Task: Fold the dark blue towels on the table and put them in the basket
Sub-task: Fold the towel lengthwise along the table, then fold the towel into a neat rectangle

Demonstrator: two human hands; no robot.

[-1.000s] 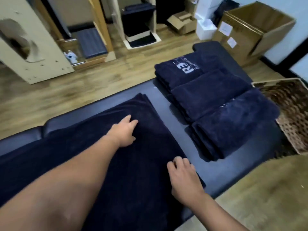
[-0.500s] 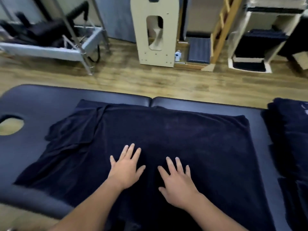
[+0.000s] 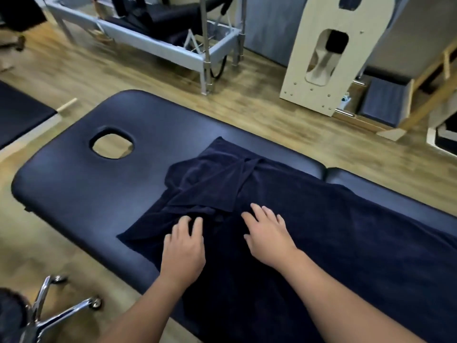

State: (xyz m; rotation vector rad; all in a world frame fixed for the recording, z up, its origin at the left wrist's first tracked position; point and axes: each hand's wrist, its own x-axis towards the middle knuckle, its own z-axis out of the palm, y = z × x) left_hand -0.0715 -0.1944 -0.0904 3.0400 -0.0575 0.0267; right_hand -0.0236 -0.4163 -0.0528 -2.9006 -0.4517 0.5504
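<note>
Lying beneath both hands (image 3: 184, 246): towel (image 3: 309, 231)

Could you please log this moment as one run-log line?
stage: flattening | left hand: open on dark blue towel | right hand: open on towel | flap: folded over | basket: unseen

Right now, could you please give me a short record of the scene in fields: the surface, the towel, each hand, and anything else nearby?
surface: padded dark table with a face hole near its left end
towel: dark blue towel spread on the table, its left end rumpled and flipped over itself
left hand: left hand flat on the towel, fingertips at the rumpled fold, no grip
right hand: right hand flat on the towel, fingers spread, no grip
basket: not in view
nearby: chrome chair base on the floor, lower left
</note>
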